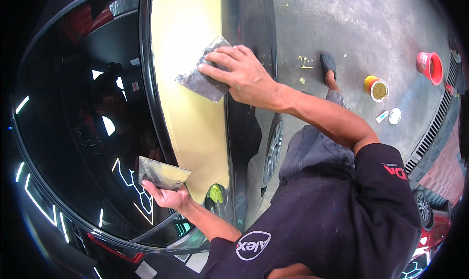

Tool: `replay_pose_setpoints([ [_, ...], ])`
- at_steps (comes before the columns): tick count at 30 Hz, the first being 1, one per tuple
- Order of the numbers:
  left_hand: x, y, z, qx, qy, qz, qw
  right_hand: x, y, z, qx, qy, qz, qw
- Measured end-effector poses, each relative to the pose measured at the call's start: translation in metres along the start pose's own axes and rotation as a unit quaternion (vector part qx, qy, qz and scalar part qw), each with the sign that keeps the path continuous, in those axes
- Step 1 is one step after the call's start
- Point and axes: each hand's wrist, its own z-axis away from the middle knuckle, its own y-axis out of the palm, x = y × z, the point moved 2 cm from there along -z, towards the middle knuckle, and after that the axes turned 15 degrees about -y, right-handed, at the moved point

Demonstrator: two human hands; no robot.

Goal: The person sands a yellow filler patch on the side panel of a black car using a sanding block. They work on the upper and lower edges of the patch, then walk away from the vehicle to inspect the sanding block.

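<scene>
Standing right of both spreaders: open tin, red bucket.

White lettering is set inside a white-outlined oval emblem on the chest of the black shirt. Large red letters, tiny pale line beside them, are printed on the right sleeve. Pale marks on the red bucket and print on the yellow-and-red can can't be made out.
</scene>
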Motion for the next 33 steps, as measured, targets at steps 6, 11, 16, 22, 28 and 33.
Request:
replay_pose_setpoints([
  [6,0.002,0.004,-0.005,-0.008,0.025,-0.007,1.000,0.040,0.011,0.032,0.008,-0.004,-0.026,1.000],
  [11,0.001,0.011,-0.003,0.026,0.019,-0.004,0.999,0.074,0.014,0.055,0.041,-0.003,-0.029,0.999],
  [16,0.001,0.003,-0.003,-0.014,0.036,-0.025,0.999,0.098,0.018,0.077,0.067,-0.016,-0.041,0.997],
  [22,0.000,0.009,0.000,0.028,0.023,0.013,0.999,0.116,0.021,0.097,0.073,-0.020,-0.052,0.996],
  [28,-0.008,0.034,0.012,0.026,0.074,-0.042,0.996,0.109,-0.018,0.089,0.067,-0.023,-0.062,0.996],
  [33,0.031,0.070,0.061,0.019,-0.041,-0.058,0.997,0.113,-0.101,0.062,-0.062,-0.062,-0.175,0.981],
])
